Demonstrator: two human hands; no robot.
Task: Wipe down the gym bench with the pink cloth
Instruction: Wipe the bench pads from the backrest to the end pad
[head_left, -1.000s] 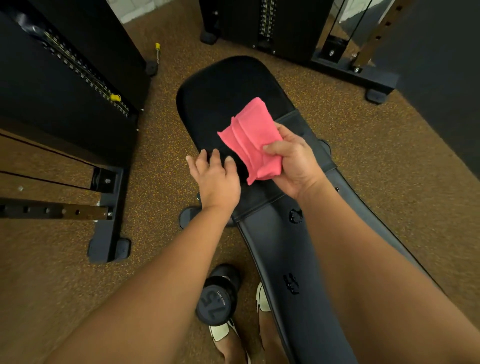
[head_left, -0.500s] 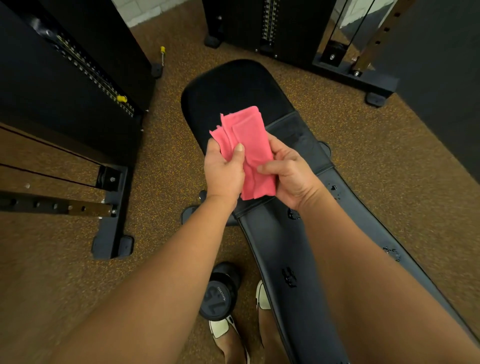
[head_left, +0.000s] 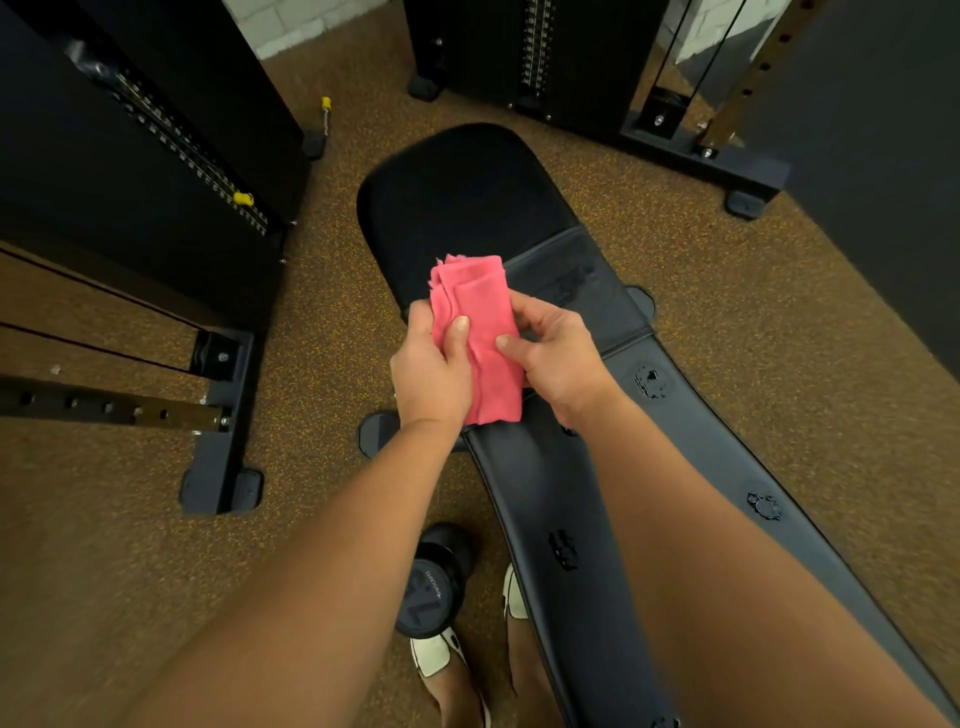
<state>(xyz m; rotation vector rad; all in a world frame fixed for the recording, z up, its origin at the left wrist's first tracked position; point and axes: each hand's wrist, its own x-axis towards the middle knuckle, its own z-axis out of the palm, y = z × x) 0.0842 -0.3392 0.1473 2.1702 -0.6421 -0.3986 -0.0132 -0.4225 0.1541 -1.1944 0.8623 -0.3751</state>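
Note:
A folded pink cloth (head_left: 480, 332) is held up above the black gym bench (head_left: 467, 208), over the gap between its seat pad and long back pad. My left hand (head_left: 431, 371) grips the cloth's left side with the thumb on top. Gripping the right edge is my right hand (head_left: 556, 353), thumb across the front of the cloth. The back pad (head_left: 582, 519) runs toward the lower right and shows several torn spots in its cover.
A black dumbbell (head_left: 434, 582) lies on the speckled brown floor by my feet in white shoes (head_left: 436, 654). Weight-stack machines stand at left (head_left: 156, 156) and at the back (head_left: 519, 52). A frame foot (head_left: 223, 467) sits at left, another (head_left: 748, 182) at back right.
My left hand left the bench's edge and took hold of the cloth beside my right hand. Both hands now hold it a little nearer to me.

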